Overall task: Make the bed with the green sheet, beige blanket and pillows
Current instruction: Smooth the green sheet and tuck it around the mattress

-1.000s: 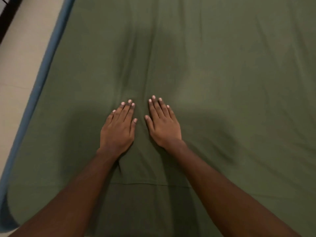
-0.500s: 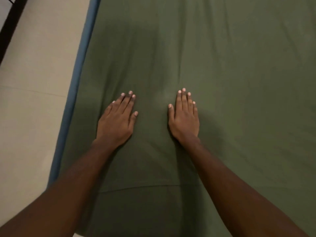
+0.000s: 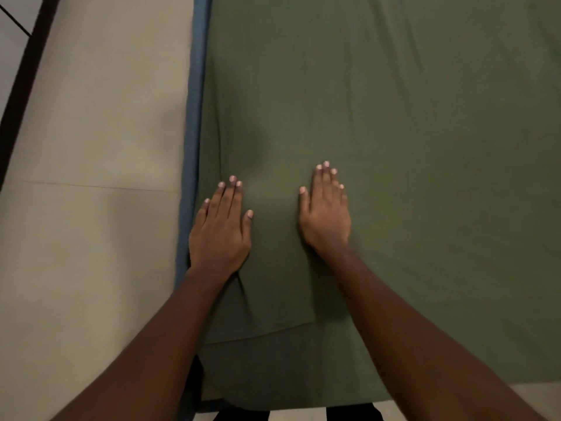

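Both my hands lie palm-down on the green sheet (image 3: 394,123), which is spread over the bed. My left hand (image 3: 219,230) sits by the blue mattress edge (image 3: 194,117), my right hand (image 3: 325,215) just beside it, fingers straight and holding nothing. Beige floor (image 3: 91,208) lies left of the bed

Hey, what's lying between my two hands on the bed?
Nothing but bare green sheet: the head view shows the left hand and right hand pressed flat on it, apart.
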